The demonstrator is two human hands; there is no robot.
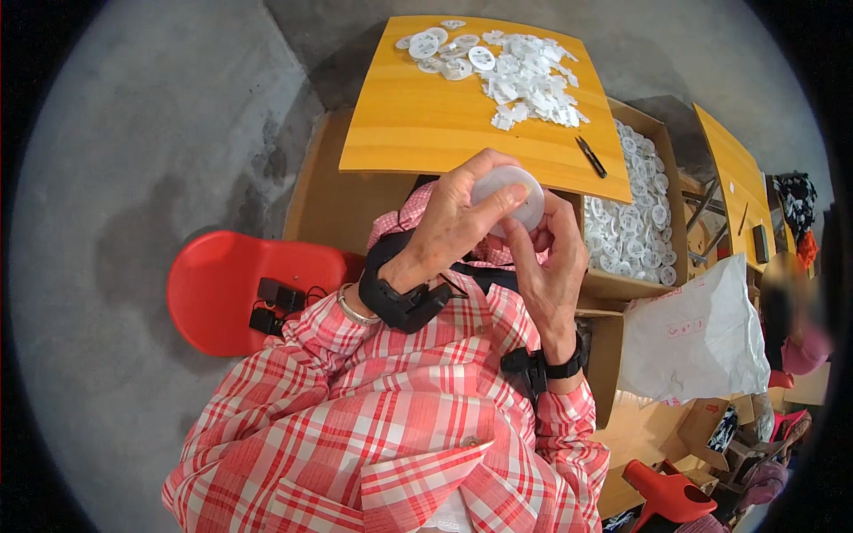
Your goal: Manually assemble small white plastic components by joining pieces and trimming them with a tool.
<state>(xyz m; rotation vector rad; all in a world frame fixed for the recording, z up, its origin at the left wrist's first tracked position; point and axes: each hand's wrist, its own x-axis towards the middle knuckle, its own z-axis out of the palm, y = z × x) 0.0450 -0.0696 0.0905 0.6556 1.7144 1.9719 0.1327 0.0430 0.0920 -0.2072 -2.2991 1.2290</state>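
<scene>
A round white plastic disc point(522, 202) is held up just off the near edge of the wooden table. My left hand point(444, 218) grips it, thumb laid across its face and fingers behind the rim. On the disc's lower right edge, my right hand point(553, 266) closes with thumb and fingertips; part of these fingers is hidden behind the disc. Farther up the yellow table point(418, 124) lie several similar discs point(458, 68) beside a heap of small white plastic pieces point(531, 75). Black-handled tweezers or snips point(591, 157) rest near the table's right edge.
Right of the table stands a cardboard box point(680, 213) full of white discs point(622, 240), with a white plastic bag point(697, 333) at its near side. A red stool point(213, 284) with black adapters point(277, 298) is at left. Another person point(795, 329) sits far right near a second table point(733, 178).
</scene>
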